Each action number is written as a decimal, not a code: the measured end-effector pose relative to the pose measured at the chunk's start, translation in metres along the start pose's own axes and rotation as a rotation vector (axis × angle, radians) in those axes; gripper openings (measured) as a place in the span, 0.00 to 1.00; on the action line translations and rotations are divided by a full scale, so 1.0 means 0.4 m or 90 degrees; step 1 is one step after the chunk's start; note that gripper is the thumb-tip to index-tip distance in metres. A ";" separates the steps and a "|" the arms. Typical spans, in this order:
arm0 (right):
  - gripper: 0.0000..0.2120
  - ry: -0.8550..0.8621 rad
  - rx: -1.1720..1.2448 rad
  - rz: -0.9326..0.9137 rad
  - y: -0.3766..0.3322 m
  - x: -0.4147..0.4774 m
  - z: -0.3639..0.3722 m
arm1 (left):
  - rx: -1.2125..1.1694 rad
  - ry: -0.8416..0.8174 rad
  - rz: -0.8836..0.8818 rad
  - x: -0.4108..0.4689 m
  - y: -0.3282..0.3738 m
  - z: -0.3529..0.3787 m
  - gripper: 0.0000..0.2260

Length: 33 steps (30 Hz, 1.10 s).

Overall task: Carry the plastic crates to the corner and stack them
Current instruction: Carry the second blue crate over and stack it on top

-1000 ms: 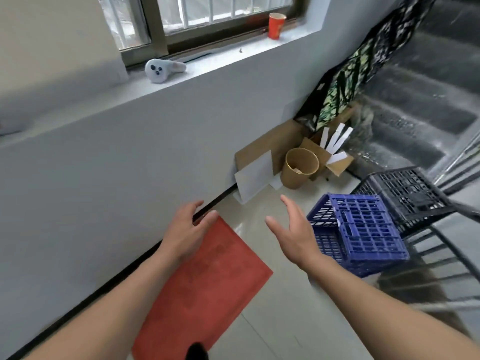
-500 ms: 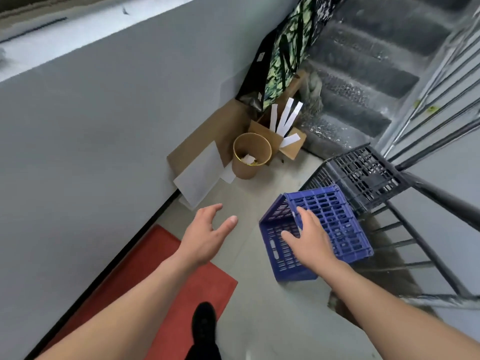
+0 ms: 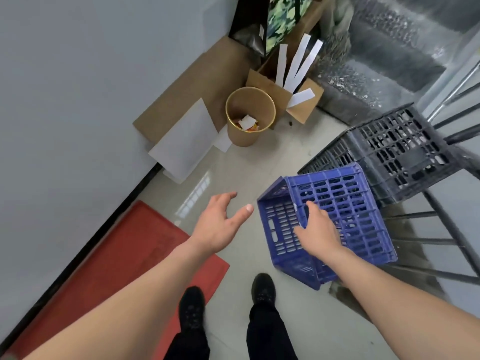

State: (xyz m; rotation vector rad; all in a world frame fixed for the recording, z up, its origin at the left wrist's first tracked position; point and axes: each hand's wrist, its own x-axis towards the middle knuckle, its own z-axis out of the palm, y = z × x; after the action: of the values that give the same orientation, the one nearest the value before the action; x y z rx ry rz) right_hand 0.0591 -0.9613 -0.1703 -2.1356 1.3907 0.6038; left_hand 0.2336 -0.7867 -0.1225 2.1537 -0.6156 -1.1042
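Resting flat on the tipped blue slatted plastic crate, which is lying on the tiled floor against the black plastic crate, right hand is steadying without clamping while left hand is hovering open, empty, likely lining up for the opposite wall.

The right hand hides part of the blue crate.

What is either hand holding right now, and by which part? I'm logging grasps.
The right hand rests on the upturned bottom of the blue slatted plastic crate; a closed grip cannot be told. The left hand is open, holding nothing.
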 end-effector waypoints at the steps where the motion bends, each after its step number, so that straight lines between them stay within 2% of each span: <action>1: 0.37 -0.015 -0.005 0.004 0.015 0.026 0.010 | -0.009 0.000 -0.013 0.018 -0.009 0.021 0.32; 7: 0.36 -0.085 -0.023 -0.013 0.073 0.122 0.072 | -0.055 -0.004 -0.066 0.082 -0.049 0.127 0.31; 11: 0.32 -0.047 -0.082 -0.042 0.076 0.161 0.096 | -0.070 0.001 -0.083 0.110 -0.069 0.163 0.30; 16: 0.21 0.020 -0.141 -0.046 0.072 0.176 0.122 | -0.080 0.006 -0.108 0.121 -0.126 0.182 0.30; 20: 0.21 0.053 -0.122 -0.042 0.079 0.185 0.136 | -0.087 0.008 -0.117 0.119 -0.172 0.190 0.30; 26: 0.15 0.050 -0.144 -0.033 0.068 0.200 0.140 | -0.084 0.012 -0.130 0.117 -0.214 0.202 0.30; 30: 0.17 0.067 -0.103 0.000 0.058 0.203 0.128 | -0.079 0.023 -0.120 0.110 -0.221 0.191 0.30; 33: 0.17 0.092 -0.042 -0.025 0.039 0.202 0.099 | -0.071 0.039 -0.127 0.103 -0.242 0.175 0.30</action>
State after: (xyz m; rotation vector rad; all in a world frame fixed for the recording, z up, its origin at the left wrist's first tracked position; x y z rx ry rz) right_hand 0.0715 -0.9973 -0.2535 -2.2927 1.4189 0.4937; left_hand 0.2086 -0.7694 -0.2452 2.1774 -0.3085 -1.1424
